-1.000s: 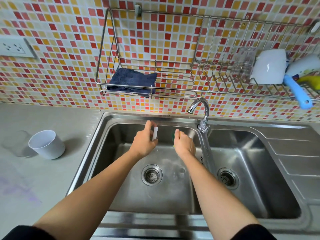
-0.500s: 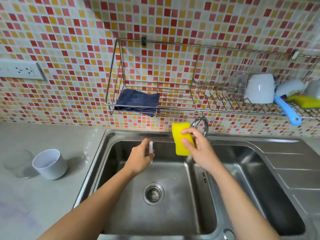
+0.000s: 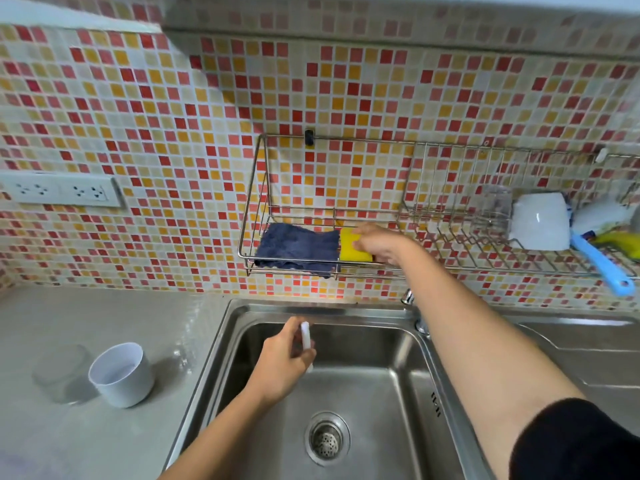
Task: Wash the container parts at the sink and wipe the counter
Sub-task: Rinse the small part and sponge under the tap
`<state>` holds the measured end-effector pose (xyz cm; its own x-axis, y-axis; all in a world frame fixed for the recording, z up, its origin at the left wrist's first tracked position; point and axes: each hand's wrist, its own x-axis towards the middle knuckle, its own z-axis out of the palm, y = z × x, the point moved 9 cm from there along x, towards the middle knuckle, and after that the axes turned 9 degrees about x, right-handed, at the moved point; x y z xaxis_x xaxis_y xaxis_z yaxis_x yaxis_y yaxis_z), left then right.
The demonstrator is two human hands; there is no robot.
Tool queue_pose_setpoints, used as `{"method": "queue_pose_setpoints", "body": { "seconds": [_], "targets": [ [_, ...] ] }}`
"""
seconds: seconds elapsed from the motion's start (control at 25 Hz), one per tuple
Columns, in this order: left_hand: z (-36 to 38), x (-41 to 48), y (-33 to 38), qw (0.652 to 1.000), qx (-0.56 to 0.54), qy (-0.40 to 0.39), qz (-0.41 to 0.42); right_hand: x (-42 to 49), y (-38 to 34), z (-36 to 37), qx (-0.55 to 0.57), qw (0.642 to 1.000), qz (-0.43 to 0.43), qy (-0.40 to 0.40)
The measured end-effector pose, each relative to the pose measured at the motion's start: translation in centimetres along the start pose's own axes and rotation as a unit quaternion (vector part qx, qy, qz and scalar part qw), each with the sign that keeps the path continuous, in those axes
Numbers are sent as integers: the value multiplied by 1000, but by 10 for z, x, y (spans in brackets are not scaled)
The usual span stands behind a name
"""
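My right hand [image 3: 375,243] grips a yellow sponge [image 3: 349,250] and holds it down in the wire wall rack [image 3: 252,216], right beside a dark blue cloth [image 3: 298,249]. Over the back of the left sink basin [image 3: 363,393], my left hand [image 3: 280,362] holds a small flat white container part [image 3: 305,336] upright. A white cup-shaped container [image 3: 119,374] lies tilted on the grey counter [image 3: 86,323], with a clear glass piece [image 3: 60,374] to its left.
The faucet [image 3: 414,311] stands behind my right forearm. Farther right, the rack holds a clear glass [image 3: 495,206], a white cup [image 3: 540,221] and a blue-handled brush [image 3: 599,265]. A wall socket [image 3: 59,192] sits at the left. The drain [image 3: 326,438] lies near the front.
My right hand lifted the yellow sponge out of the sink and carried it up into the wall rack. The left hand kept holding the white part over the basin. The view tilted upward.
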<state>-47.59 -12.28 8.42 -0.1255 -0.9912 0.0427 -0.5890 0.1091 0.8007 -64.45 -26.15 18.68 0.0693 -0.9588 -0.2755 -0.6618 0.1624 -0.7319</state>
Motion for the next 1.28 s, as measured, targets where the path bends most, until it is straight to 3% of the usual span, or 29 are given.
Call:
{"method": "queue_pose_setpoints", "body": {
  "seconds": [0.12, 0.24, 0.32, 0.4, 0.44, 0.52, 0.6, 0.76, 0.84, 1.0, 1.28],
  "targets": [
    [-7, -1, -6, 1000, -4, 3, 0, 10, -7, 1, -195, 980, 28, 0],
    [-9, 1, -7, 1000, 11, 16, -1, 3, -17, -11, -212, 975, 23, 63],
    [-9, 8, -2, 999, 27, 28, -4, -26, -32, -31, -111, 964, -93, 223],
    [-4, 14, -1, 998, 43, 32, -14, -84, -33, -33, -34, 895, -246, 370],
    [0, 16, -1, 998, 56, 27, -17, -109, -25, -22, -27, 867, -297, 398],
    [10, 14, -10, 996, 90, 14, -23, -136, 11, 20, -14, 869, -310, 386],
    [20, 10, -25, 993, 112, -3, -35, -131, 69, 69, -13, 903, -252, 349],
    [19, 1, -48, 992, 112, -15, -63, -93, 178, 174, -29, 987, -83, 136],
    [7, -4, -53, 993, 101, -16, -62, -86, 201, 213, -88, 994, -21, 64],
    [-45, -12, -68, 996, 55, -12, -74, -80, 166, 266, -85, 996, 2, 22],
    [-215, -17, -139, 995, 33, 62, -68, -55, 26, 373, 13, 996, -87, 4]
  ]
}}
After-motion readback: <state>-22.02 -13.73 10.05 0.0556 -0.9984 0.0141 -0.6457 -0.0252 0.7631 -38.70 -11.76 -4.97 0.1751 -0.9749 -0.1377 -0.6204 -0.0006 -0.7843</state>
